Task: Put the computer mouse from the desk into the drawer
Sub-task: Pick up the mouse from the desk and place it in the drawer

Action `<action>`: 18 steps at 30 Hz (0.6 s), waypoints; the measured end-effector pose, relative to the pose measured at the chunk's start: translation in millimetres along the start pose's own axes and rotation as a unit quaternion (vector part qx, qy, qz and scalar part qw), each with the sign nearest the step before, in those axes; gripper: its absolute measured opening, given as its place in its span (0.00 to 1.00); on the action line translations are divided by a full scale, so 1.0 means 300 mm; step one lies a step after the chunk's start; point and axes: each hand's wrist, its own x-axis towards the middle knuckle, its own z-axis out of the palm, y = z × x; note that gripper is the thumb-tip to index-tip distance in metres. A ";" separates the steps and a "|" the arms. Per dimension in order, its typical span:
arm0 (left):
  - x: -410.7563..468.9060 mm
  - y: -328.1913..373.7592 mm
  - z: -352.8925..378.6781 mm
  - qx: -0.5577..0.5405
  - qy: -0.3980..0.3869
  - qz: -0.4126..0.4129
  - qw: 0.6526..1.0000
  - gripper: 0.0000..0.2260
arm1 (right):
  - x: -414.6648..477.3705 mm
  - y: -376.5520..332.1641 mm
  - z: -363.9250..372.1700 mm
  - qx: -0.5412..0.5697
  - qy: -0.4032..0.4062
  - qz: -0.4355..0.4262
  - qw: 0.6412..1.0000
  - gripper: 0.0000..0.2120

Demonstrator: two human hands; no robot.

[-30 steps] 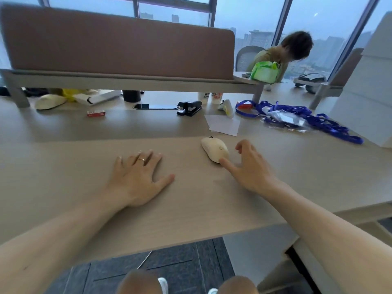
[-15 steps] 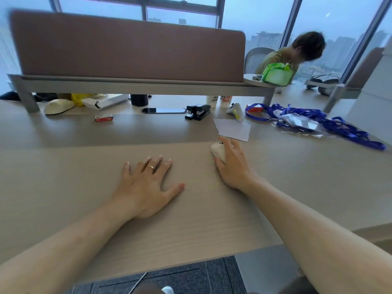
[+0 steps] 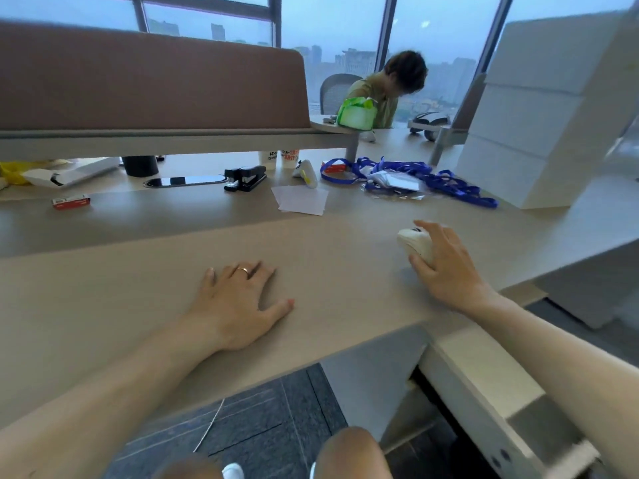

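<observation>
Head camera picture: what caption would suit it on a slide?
Right hand grips a cream computer mouse above the pale wooden desk; left hand lies flat.

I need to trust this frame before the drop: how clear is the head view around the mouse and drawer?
Head view: mouse in the right hand is fairly sharp; drawer edge at lower right smears with motion blur; wide-angle lens bends the desk; dim bluish window light.

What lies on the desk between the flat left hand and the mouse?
Head view: nothing. Bare desk runs from the left hand to the mouse, held by the right hand.
</observation>
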 end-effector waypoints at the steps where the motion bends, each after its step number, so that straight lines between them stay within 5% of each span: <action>1: 0.017 0.073 0.013 -0.007 -0.006 0.036 0.999 0.38 | -0.038 0.051 -0.051 -0.002 0.007 0.013 1.000 0.28; 12: 0.152 0.775 0.159 -0.038 -0.003 0.275 0.961 0.24 | -0.466 0.424 -0.367 -0.043 0.031 0.125 0.991 0.27; 18: 0.152 0.954 0.274 -0.077 0.023 0.423 0.902 0.20 | -0.559 0.527 -0.357 -0.042 0.032 0.168 0.984 0.30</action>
